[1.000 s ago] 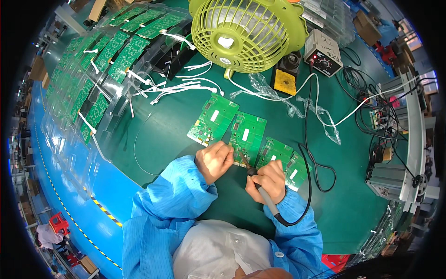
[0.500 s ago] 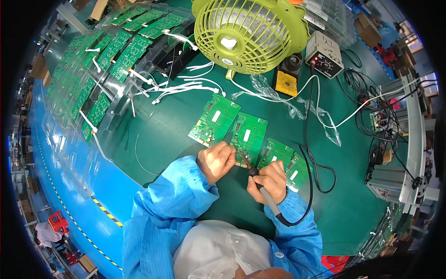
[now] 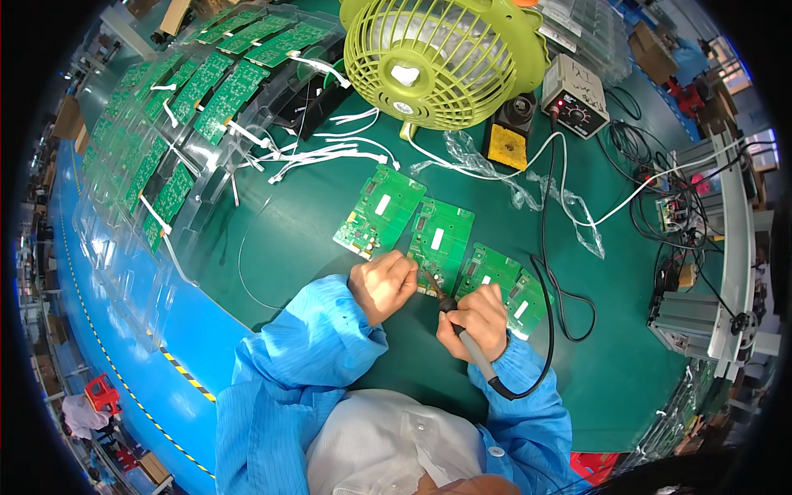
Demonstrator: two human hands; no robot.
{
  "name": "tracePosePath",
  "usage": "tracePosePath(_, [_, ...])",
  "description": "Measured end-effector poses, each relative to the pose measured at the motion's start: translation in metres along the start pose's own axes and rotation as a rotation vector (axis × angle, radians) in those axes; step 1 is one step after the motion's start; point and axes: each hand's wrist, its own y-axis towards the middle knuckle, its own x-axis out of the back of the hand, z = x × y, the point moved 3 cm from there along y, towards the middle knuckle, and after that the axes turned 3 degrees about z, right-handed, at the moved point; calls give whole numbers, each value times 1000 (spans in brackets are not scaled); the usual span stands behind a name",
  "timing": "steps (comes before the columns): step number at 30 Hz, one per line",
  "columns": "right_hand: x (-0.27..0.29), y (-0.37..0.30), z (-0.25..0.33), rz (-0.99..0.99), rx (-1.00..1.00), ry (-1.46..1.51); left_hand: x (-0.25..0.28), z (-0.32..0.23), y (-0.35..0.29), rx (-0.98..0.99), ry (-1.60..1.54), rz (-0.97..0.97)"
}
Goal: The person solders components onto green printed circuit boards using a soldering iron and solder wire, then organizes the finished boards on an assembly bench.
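OK, headcount first: two hands, well apart, one soldering iron point(image 3: 480, 356), and four green circuit boards in a slanting row, far left to near right. The leftmost board point(image 3: 381, 210) and second board point(image 3: 440, 241) are just beside each other, then the third board point(image 3: 488, 271) and rightmost board point(image 3: 526, 304) sit really close together. Can't tell if those last two overlap.

Right hand point(image 3: 474, 322) is wrapped round the iron's handle, with the tip over the near end of the second board. Can't tell if it's actually touching. Left hand point(image 3: 384, 287) has its fingers curled in at that board's near left corner; can't see if anything's pinched in there.

Also got one green fan point(image 3: 437, 66) at the far side, one yellow sponge point(image 3: 506, 147), one control box point(image 3: 575, 95), and at least eight more boards in the plastic trays point(image 3: 186, 227) on the left. The white cables point(image 3: 330, 153) are too tangled to count.

Edges: the green tabletop point(image 3: 631, 346) runs out at near left, between the trays and the left sleeve point(image 3: 309, 342). A metal frame point(image 3: 701, 322) lines the right side.

Elbow room: there's a decent stretch of green left of the row with one thin wire point(image 3: 240, 268) looping through it, and a wider one right of it, with the black cord point(image 3: 569, 337) looped beside the rightmost board. Between the hands it's a narrow gap.
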Motion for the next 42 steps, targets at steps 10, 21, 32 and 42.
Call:
tracePosePath(10, [2, 1, 2, -18, 6, 0, -2, 1, -3, -16, -4, -14])
tracePosePath(21, [57, 2, -7, -230, -8, -82, 22, -24, -2, 40, -356, -24])
tracePosePath(32, [71, -15, -12, -302, -61, -102, -20, -47, -5, -382, -184, 90])
tracePosePath(42, [71, -15, -15, -294, -43, -111, -8, -15, 2, -175, -20, -4])
